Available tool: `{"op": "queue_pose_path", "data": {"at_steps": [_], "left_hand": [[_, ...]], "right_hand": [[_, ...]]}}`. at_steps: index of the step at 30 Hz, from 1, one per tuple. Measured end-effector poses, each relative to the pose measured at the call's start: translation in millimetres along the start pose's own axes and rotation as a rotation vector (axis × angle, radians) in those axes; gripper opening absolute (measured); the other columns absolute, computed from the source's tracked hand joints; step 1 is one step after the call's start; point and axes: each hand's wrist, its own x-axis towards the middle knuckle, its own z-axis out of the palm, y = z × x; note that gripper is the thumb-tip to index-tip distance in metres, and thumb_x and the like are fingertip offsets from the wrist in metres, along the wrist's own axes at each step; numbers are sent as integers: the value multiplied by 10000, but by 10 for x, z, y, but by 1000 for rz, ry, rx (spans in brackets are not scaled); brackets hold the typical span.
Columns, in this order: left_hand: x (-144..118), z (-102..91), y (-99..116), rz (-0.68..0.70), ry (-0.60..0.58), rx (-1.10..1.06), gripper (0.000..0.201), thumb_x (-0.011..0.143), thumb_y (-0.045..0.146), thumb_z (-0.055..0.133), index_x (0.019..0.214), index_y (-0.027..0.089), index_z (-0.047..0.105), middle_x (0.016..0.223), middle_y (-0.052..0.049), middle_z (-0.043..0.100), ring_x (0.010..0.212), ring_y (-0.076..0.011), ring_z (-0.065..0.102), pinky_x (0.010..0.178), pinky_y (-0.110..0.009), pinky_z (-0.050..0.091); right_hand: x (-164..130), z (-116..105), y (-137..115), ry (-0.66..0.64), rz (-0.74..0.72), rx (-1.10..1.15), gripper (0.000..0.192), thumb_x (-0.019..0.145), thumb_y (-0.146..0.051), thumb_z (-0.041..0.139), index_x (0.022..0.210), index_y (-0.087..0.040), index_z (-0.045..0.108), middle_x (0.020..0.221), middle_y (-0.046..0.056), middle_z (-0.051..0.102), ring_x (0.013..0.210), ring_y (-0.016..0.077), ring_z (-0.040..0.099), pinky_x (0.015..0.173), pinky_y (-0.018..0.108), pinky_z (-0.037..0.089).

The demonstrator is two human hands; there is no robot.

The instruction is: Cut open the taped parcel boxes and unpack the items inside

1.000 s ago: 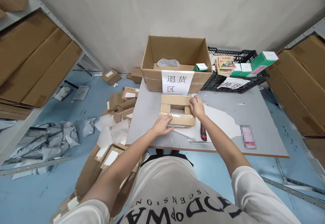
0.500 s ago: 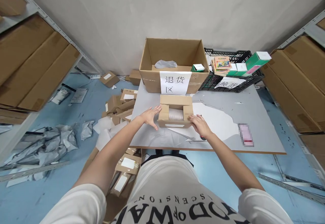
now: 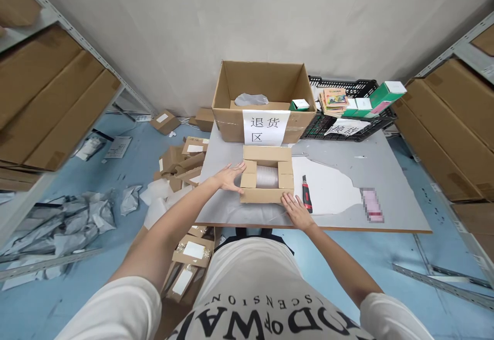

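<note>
A small opened carton (image 3: 266, 180), flaps folded out over a clear wrapped item, is seen just in front of the large labelled box (image 3: 264, 101). The left hand (image 3: 230, 176) is spread flat against its left side; the right hand (image 3: 296, 210) is laid open at its near right corner, nothing gripped. Just right of the carton, a utility knife (image 3: 306, 201) could be knocked by that hand.

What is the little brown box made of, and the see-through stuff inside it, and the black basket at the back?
The small box looks like plain brown cardboard: matte, with folded flaps. The wrap inside seems to be thin clear plastic, pale and slightly shiny, though it is too small to be sure. The black crate appears to be moulded plastic, with a lattice of holes in its walls.
</note>
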Motion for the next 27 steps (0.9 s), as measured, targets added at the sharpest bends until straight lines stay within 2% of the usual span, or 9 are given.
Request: {"op": "queue_pose_path", "data": {"at_steps": [4, 7, 11, 13, 16, 19, 21, 24, 27], "left_hand": [[-7, 54, 64, -51, 48, -7, 1174, 624, 750, 558, 1495, 129, 74, 1553, -163, 78, 1424, -320, 140, 1121, -536, 97], [23, 135, 208, -164, 119, -43, 1158, 645, 771, 517, 1495, 122, 73, 1552, -169, 86, 1423, -339, 128, 1107, -570, 119], [155, 261, 505, -402, 256, -165, 1125, 681, 767, 486, 1489, 108, 64, 1544, -214, 87, 1414, -362, 149, 1069, -564, 239], [263, 293, 648, -517, 318, -233, 1148, 667, 757, 517, 1483, 95, 53, 1538, -244, 60, 1409, -380, 156, 1033, -559, 308], [455, 287, 799, -643, 346, -291, 1205, 628, 711, 594, 1479, 80, 18, 1536, -256, -23, 1408, -408, 117, 983, -587, 367], [628, 264, 865, -730, 322, -300, 1172, 654, 589, 630, 1475, 76, -31, 1533, -244, -94, 1412, -418, 56, 952, -639, 373], [702, 271, 877, -771, 324, -299, 1089, 704, 491, 600, 1471, 70, -49, 1533, -243, -103, 1414, -416, 29, 946, -662, 360], [739, 312, 884, -784, 366, -290, 949, 762, 369, 509, 1477, 71, -39, 1538, -234, -84, 1415, -411, 8, 946, -689, 330], [716, 332, 899, -746, 394, -264, 865, 784, 312, 456, 1494, 124, -2, 1550, -198, -77, 1416, -409, -1, 946, -709, 299]], "right_hand": [[-25, -75, -56, 5, 10, 8, 616, 859, -125, 371, 1467, -179, 281, 1509, 112, 293, 1399, 272, 256, 1119, 557, 213], [-21, -274, -73, 46, 26, 68, 509, 907, -239, 374, 1415, -203, 389, 1458, 118, 396, 1357, 274, 351, 1115, 578, 181], [244, -640, -39, 130, 242, 164, 406, 934, -285, 350, 1290, -227, 535, 1339, 118, 545, 1245, 245, 500, 1099, 519, 251], [514, -809, -3, 117, 399, 178, 455, 909, -333, 411, 1322, -160, 490, 1408, 169, 456, 1296, 277, 434, 1058, 497, 325], [987, -966, 20, -77, 597, 195, 729, 803, -417, 592, 1404, -81, 353, 1479, 262, 285, 1334, 355, 346, 978, 491, 412], [1367, -965, -36, -221, 727, 132, 921, 768, -412, 654, 1495, -183, 137, 1553, 216, 60, 1397, 403, 149, 977, 638, 330], [1510, -887, -101, -277, 738, 94, 888, 809, -380, 619, 1501, -280, 72, 1571, 146, -44, 1407, 414, 67, 956, 704, 281], [1575, -729, -177, -307, 717, 65, 635, 915, -272, 441, 1478, -366, 163, 1575, 69, -105, 1410, 409, 55, 924, 734, 267], [1567, -632, -184, -285, 723, 68, 499, 951, -249, 328, 1437, -360, 309, 1578, 66, -77, 1407, 414, 77, 885, 753, 279]]}}
